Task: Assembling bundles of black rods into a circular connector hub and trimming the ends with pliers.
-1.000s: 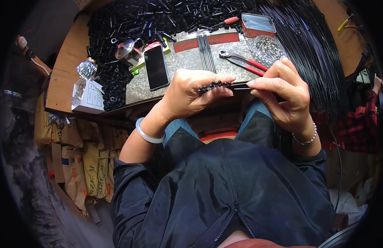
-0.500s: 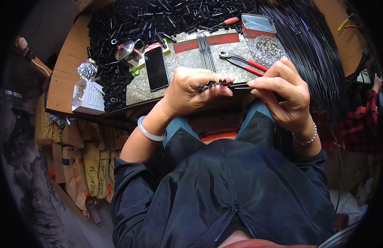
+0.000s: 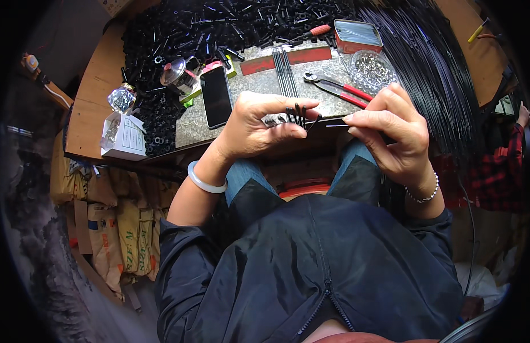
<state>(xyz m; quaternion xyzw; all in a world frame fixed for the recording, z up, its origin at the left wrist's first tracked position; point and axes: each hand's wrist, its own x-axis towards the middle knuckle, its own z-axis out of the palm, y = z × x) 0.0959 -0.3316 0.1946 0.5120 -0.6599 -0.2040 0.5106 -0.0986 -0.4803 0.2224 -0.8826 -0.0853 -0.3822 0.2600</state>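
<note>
My left hand point(image 3: 247, 126) is closed round several small black stick-like pieces point(image 3: 296, 115), which fan out between thumb and forefinger. To its right, my right hand point(image 3: 393, 128) pinches a thin dark rod point(image 3: 333, 125) between thumb and fingertips. The rod points left at the black pieces; whether its tip touches one is too small to tell. Beyond the hands, a row of slim metal rods point(image 3: 286, 77) lies across a red strip point(image 3: 258, 63) on a grey work surface point(image 3: 253, 86). Red-handled pincers point(image 3: 348, 94) rest just past my right hand.
A phone point(image 3: 217, 100), a lidded glass jar point(image 3: 179, 77) and a white box point(image 3: 124, 136) stand left. A heap of black parts point(image 3: 230, 23) covers the back. At right are a tin of needles point(image 3: 357, 35), a bowl of metal bits point(image 3: 372, 68) and long black rods point(image 3: 431, 68).
The black pieces in my left hand have tilted and now stand more upright, spread apart. My left hand has shifted slightly left, and more of a gap shows between it and the right fingertips.
</note>
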